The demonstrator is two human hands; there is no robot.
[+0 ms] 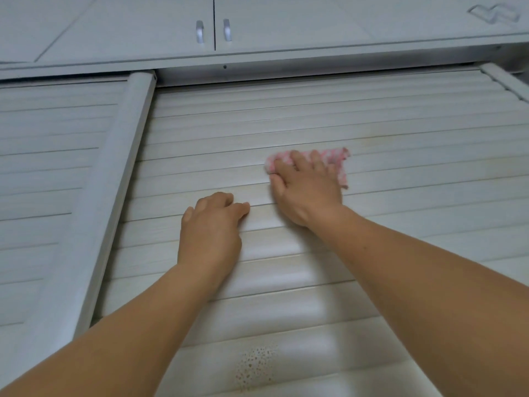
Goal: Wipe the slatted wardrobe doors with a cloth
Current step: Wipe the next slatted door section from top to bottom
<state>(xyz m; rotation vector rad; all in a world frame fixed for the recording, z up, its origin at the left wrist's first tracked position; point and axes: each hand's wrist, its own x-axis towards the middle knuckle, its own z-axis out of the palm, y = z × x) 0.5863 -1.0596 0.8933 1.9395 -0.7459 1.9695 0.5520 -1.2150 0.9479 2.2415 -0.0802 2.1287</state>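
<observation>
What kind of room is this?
Probably a bedroom or dressing area: a tall wardrobe with white slatted sliding doors, small cupboards with metal handles above, and the right hand pressing a pink cloth to the slats.

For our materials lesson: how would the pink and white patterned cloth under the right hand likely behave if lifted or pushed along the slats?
The pink and white patterned cloth looks floppy: it bunches unevenly under the right hand, so it would probably droop when lifted. It seems thin and light. Pushed, it would likely slide along the smooth white slatted door, perhaps catching on slat edges.
</observation>
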